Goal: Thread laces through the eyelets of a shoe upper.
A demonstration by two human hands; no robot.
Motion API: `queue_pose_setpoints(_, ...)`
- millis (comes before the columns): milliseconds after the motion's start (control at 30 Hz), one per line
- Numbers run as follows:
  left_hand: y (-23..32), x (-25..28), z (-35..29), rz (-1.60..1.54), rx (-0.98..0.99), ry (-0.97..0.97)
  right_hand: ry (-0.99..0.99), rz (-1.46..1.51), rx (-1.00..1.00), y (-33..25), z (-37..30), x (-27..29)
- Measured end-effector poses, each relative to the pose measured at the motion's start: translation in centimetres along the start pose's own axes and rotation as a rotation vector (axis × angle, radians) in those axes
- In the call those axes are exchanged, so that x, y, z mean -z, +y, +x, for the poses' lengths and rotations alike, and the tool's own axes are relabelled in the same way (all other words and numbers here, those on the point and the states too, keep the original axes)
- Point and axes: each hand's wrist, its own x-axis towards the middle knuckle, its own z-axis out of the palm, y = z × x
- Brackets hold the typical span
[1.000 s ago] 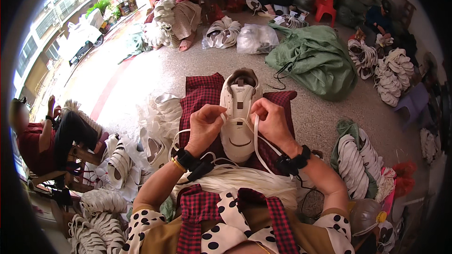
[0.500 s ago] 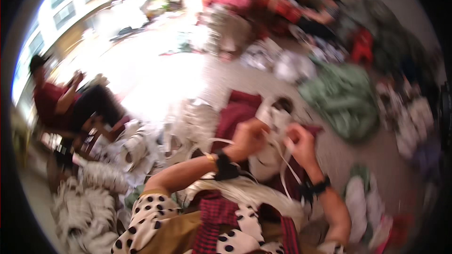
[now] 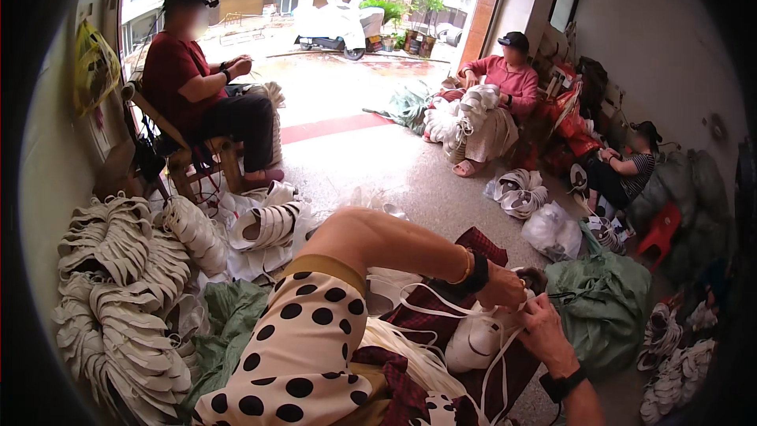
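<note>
A white shoe (image 3: 471,342) lies over my lap on dark red checked cloth, its toe toward me. At its opening my left hand (image 3: 505,285) is closed, fingers pinched on a white shoelace (image 3: 441,312) that loops out to the left. My right hand (image 3: 550,333) is beside it, thumb and fingers pinched on the lace at the shoe's upper. Loose lace ends hang down past the toe. Just left of the shoe, a bundle of long white laces (image 3: 406,363) rests on my lap. The fingertips partly cover the eyelets.
Stacked white shoe uppers (image 3: 130,300) pile up at the left. Beside me on the right sits a green sack (image 3: 599,300), with more shoes (image 3: 678,379) beyond it. Three people sit farther off, one on a wooden chair (image 3: 185,162). A red stool (image 3: 661,233) stands near the right wall.
The view has swung toward the left and steadied, so my hands and the shoe appear farther right and lower. My hands have come closer together at the shoe.
</note>
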Motion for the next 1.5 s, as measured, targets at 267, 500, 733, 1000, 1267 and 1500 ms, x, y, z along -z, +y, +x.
queue_pose_setpoints(267,-1.7,-3.8,7.6,-0.13,0.334,-0.491,-0.187,0.266,-0.136,2.7,-1.9,0.2)
queue_pose_setpoints(500,1.7,-2.7,6.0,-0.053,0.331,-0.229,-0.465,0.365,-0.383,1.5,0.4,1.5)
queue_pose_setpoints(733,1.4,-2.9,3.8,-0.129,0.534,-0.162,-0.479,0.354,-0.005,7.1,1.0,-1.6)
queue_pose_setpoints(1000,3.8,-2.6,3.0,0.091,0.524,-0.167,-0.47,0.197,-0.374,1.3,2.4,0.4)
queue_pose_setpoints(1267,2.6,-4.3,3.9,-0.043,0.52,-0.07,-0.342,0.399,-0.48,2.1,0.9,-1.5)
queue_pose_setpoints(1500,2.2,-5.0,3.5,-0.086,0.569,-0.01,0.139,0.86,-0.741,0.4,0.8,-1.5)
